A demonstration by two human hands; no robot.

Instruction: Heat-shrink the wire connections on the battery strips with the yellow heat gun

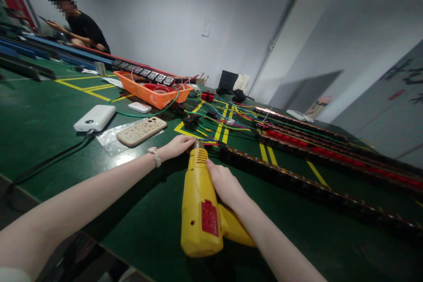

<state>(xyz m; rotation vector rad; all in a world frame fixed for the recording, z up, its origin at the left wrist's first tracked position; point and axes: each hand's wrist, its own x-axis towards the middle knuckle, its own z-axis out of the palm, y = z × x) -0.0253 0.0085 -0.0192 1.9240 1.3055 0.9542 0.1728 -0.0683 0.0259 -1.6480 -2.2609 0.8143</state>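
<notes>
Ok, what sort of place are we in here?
Probably an electrical assembly workshop: the right hand holds a yellow heat gun, coloured wires lie on the green table, and long dark strips stretch across it.

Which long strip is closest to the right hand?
The frontmost dark strip: its end lies beside the wires at the tip of the yellow heat gun. The other strips lie farther back.
</notes>
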